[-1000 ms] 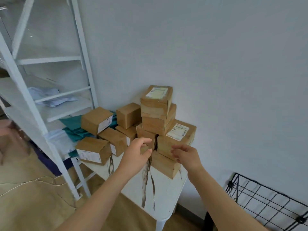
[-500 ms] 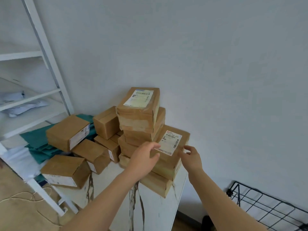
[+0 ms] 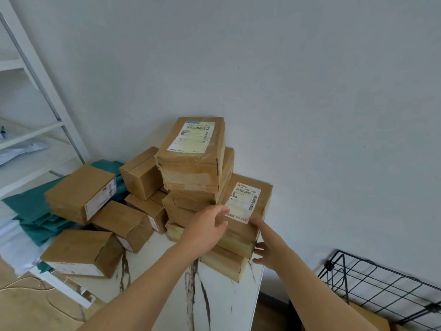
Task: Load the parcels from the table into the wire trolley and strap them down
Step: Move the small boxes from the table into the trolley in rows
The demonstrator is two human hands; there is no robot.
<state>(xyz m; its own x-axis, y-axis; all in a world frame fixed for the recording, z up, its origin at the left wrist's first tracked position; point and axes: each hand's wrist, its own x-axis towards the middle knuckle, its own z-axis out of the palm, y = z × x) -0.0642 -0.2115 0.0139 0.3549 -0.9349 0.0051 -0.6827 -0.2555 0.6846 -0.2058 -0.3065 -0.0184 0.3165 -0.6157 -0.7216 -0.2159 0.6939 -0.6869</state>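
Note:
Several brown parcels are piled on the white marble-pattern table (image 3: 222, 299) against the wall. A parcel with a red-and-white label (image 3: 256, 185) lies on the right side of the pile, on top of two flatter parcels. My left hand (image 3: 205, 229) grips its near left corner, fingers over the top and thumb on the front face. The spread fingers of my right hand (image 3: 266, 247) touch its near right corner. A tall stack topped by a parcel with a yellowed label (image 3: 193, 149) stands just behind. The black wire trolley (image 3: 381, 280) stands low at the right.
More parcels (image 3: 78, 194) lie to the left on the table, partly on teal mailer bags (image 3: 28, 211). A white metal shelf unit (image 3: 43, 91) stands at the far left. Brown cardboard (image 3: 367, 317) shows inside the trolley. A cord trails on the floor at lower left.
The view has come closer to the pile. My left hand slid onto the labelled parcel's left corner and my right hand dropped from the top edge to the right front corner.

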